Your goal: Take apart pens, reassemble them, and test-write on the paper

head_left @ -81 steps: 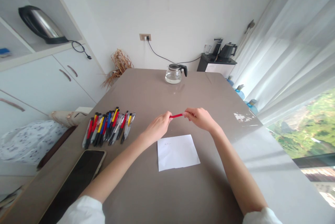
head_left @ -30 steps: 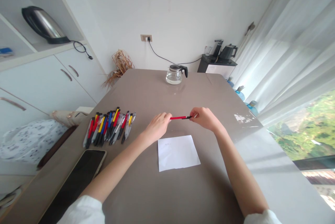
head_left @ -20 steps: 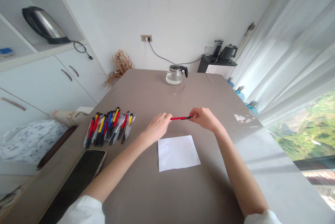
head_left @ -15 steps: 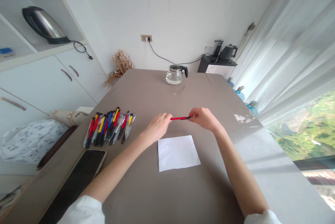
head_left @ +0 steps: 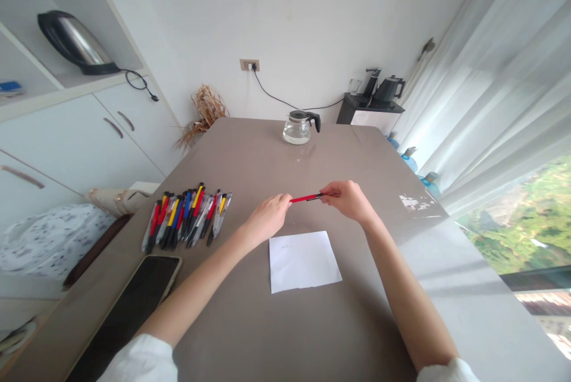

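Note:
A red pen (head_left: 304, 198) with a black tip end is held level above the brown table (head_left: 250, 156), one end in each of my hands. My left hand (head_left: 269, 218) pinches its left end with the fingers closed. My right hand (head_left: 348, 199) pinches the black right end, fingers curled together. A white sheet of paper (head_left: 304, 260) lies flat on the table just in front of both hands. To the left lies a row of several pens (head_left: 186, 213) in red, blue, yellow and black.
A phone (head_left: 129, 304) lies face up at the near left edge. A glass coffee pot (head_left: 298, 126) stands at the far end. A kettle (head_left: 75, 43) sits on the left shelf, and a dispenser (head_left: 372, 105) stands behind the table by the curtain.
My right hand has slid rightward along the pen, baring its black end, and has lifted that end slightly. The left hand has stayed put.

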The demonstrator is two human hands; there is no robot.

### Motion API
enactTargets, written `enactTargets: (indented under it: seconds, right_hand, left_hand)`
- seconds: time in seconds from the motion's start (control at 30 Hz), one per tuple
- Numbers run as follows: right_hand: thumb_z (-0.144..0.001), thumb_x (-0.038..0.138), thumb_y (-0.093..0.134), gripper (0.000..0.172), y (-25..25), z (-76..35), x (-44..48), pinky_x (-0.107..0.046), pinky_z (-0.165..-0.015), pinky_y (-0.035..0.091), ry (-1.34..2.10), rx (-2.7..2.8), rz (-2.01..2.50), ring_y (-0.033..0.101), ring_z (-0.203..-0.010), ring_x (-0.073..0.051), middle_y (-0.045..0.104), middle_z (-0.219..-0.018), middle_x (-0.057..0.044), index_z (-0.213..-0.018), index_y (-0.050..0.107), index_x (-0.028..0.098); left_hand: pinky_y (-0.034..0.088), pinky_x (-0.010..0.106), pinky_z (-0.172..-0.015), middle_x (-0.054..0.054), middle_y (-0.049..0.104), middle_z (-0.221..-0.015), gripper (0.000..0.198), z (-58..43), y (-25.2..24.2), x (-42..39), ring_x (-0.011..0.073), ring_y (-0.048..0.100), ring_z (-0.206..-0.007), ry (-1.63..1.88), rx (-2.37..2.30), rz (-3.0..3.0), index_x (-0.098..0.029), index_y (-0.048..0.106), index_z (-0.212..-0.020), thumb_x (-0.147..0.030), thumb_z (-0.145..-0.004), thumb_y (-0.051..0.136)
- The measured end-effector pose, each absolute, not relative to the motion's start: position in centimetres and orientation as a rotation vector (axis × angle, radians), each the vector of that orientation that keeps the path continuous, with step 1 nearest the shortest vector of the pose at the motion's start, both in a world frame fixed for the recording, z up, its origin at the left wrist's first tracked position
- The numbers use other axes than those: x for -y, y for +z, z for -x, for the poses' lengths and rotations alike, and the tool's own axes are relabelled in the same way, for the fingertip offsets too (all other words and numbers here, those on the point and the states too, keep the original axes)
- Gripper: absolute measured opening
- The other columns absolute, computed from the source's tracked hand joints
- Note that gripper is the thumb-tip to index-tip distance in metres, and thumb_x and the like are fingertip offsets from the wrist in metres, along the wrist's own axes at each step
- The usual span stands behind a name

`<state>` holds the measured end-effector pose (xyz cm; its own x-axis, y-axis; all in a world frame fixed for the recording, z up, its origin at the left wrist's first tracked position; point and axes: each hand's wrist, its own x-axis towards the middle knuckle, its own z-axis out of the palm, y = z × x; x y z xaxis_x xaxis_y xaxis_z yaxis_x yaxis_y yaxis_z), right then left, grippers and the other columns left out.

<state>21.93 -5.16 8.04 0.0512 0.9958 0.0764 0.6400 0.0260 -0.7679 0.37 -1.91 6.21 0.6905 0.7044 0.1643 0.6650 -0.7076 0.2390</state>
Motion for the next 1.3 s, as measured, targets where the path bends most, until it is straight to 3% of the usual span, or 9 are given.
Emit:
enactTargets:
  seconds: [1.3]
  right_hand:
    - [-0.067,0.021,0.05,0.017,7.8,-20.6,5.3,-0.023,-0.056,0.041,0.547,1.75,1.683,0.056,-0.061,-0.013,0.062,-0.064,0.001,-0.074,0.065,0.022]
  left_hand:
    - [0.037,0.028,-0.061,0.008,0.055,-0.084,0.028,-0.4,6.1,2.1,0.0185,0.054,-0.076,0.279,-1.14,-2.649,-0.016,0.043,-0.089,-0.027,-0.088,0.018]
